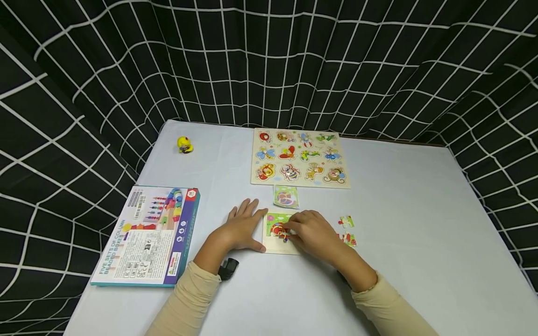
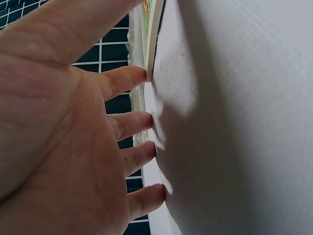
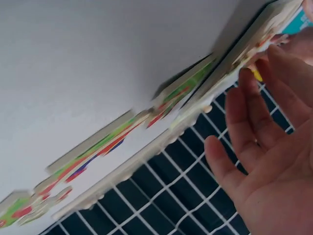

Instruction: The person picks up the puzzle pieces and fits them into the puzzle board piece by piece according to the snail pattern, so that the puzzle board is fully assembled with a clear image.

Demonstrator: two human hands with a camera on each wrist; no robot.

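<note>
A black curtain with white grid lines [image 1: 269, 56] bounds the far side and both flanks of the white worktop [image 1: 420, 219]. The broadest stretch of white surface runs from the loose pieces out to the right edge; a narrower strip lies between the box and the left hand. The box [image 1: 147, 233] lies flat, just inside the left edge. The insect board [image 1: 311, 184] sits at the far edge, right of its middle. Nearer the person, well away from the worktop's edges, the puzzle tray [image 1: 279, 246] lies flat between the two hands, part filled with a green and red picture, its near strip bare.

The left hand [image 1: 243, 227] is at the tray's left side, fingers spread and straight, gripping nothing. The index finger touches the tray's edge, and the left wrist view shows the other three fingertips resting on the worktop. The right hand [image 1: 313, 233] reaches over the tray's right part, fingers bent, thumb and index finger pinching a puzzle piece at the picture.

The card [image 1: 286, 197] lies between board and tray. Loose pieces [image 1: 346, 221] lie just right of the right hand. The yellow toy [image 1: 184, 145] stands near the far left corner. Smallest is the pinched puzzle piece [image 1: 282, 232], partly hidden by the fingers.
</note>
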